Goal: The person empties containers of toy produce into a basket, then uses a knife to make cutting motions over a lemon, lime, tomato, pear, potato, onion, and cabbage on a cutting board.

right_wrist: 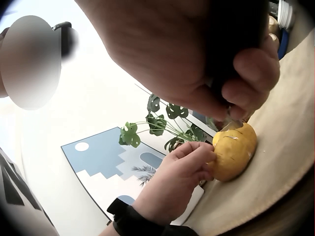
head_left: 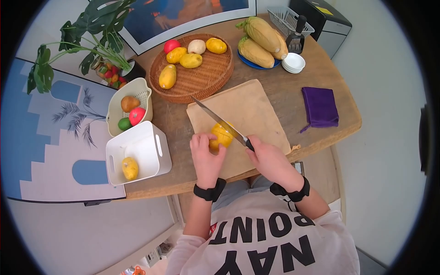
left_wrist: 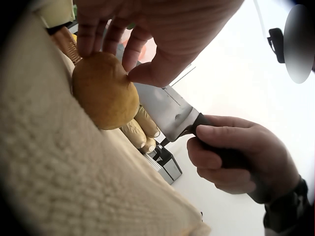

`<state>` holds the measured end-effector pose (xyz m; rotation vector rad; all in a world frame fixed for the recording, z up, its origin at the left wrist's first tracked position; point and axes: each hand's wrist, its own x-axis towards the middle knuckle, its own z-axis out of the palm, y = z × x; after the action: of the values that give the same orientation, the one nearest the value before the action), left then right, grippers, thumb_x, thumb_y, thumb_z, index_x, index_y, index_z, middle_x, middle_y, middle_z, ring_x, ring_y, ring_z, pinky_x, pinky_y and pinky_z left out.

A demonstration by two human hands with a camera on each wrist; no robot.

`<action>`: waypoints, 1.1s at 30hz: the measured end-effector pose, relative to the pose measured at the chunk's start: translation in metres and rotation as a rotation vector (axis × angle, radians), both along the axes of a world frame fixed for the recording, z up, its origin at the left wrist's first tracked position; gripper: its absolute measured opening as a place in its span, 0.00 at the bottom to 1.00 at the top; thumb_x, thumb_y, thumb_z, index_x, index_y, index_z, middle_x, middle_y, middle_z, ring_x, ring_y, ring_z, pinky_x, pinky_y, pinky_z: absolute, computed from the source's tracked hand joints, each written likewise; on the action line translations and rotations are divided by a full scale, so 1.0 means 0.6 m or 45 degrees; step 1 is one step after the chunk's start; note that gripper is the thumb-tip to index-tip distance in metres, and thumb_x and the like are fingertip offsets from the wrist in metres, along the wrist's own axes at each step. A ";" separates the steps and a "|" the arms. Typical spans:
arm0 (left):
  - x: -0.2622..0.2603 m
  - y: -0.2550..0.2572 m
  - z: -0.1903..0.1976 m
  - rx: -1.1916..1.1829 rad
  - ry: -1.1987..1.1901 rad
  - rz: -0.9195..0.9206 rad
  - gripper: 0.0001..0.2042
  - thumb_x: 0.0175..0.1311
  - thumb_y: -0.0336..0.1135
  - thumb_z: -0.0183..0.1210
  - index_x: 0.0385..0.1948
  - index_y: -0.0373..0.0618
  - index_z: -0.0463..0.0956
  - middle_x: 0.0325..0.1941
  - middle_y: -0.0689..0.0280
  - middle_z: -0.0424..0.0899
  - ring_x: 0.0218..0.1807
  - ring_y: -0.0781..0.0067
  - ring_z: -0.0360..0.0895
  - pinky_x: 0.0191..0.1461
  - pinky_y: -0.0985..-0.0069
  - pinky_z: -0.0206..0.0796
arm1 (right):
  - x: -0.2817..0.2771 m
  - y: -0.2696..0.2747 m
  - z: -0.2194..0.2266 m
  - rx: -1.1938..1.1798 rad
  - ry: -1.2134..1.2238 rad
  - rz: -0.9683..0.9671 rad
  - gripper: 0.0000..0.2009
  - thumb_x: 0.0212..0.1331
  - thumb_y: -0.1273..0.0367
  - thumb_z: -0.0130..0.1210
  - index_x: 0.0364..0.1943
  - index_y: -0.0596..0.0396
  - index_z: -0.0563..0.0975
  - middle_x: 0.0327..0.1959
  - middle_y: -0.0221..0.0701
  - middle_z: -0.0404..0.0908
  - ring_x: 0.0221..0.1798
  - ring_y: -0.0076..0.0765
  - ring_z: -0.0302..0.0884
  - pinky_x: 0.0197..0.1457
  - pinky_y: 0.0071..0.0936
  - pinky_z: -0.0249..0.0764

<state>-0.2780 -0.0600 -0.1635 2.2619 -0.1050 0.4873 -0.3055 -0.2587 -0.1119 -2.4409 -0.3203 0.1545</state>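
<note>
A yellow, mango-like fruit [head_left: 222, 137] sits on a tan cutting board [head_left: 256, 107]. My left hand [head_left: 207, 153] holds it from the near left side, fingertips and thumb on its skin. In the left wrist view the fruit [left_wrist: 106, 91] looks round and smooth beneath those fingers. My right hand [head_left: 273, 161] grips the black handle of a kitchen knife [head_left: 219, 120], whose blade slants over the fruit toward the far left. Thin dark lines mark the skin of the fruit [right_wrist: 235, 152] in the right wrist view, with the blade right at its top.
Left of the board stand a white bin [head_left: 158, 149] with one yellow fruit and a cream basket [head_left: 111, 112] with several fruits. Behind are a round wicker tray [head_left: 206, 75] of produce and corn [head_left: 256, 51] on a blue plate. A purple cloth [head_left: 320, 107] lies at right.
</note>
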 end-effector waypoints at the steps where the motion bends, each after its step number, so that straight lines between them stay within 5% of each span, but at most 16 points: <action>1: 0.000 0.000 -0.002 -0.010 -0.004 -0.001 0.13 0.50 0.24 0.65 0.38 0.42 0.75 0.44 0.57 0.74 0.50 0.51 0.72 0.54 0.60 0.68 | 0.002 -0.001 0.002 0.011 0.010 0.000 0.12 0.71 0.67 0.53 0.51 0.57 0.68 0.31 0.48 0.82 0.37 0.61 0.82 0.38 0.54 0.76; 17: -0.008 0.009 -0.011 -0.155 -0.015 -0.023 0.14 0.52 0.22 0.67 0.37 0.40 0.72 0.41 0.60 0.72 0.39 0.62 0.74 0.43 0.70 0.71 | -0.007 0.004 0.001 0.009 0.001 0.053 0.13 0.71 0.66 0.52 0.53 0.56 0.69 0.35 0.46 0.83 0.39 0.60 0.82 0.39 0.52 0.76; 33: -0.023 0.017 -0.032 -0.268 0.135 0.009 0.19 0.56 0.23 0.70 0.43 0.40 0.68 0.44 0.61 0.77 0.42 0.68 0.79 0.49 0.72 0.75 | -0.009 0.006 0.004 0.011 -0.014 0.135 0.12 0.71 0.66 0.53 0.53 0.55 0.71 0.34 0.46 0.83 0.38 0.60 0.82 0.39 0.53 0.76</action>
<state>-0.2915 -0.0497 -0.1824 2.0775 0.0082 0.3630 -0.3107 -0.2554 -0.1095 -2.4180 -0.4547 0.1854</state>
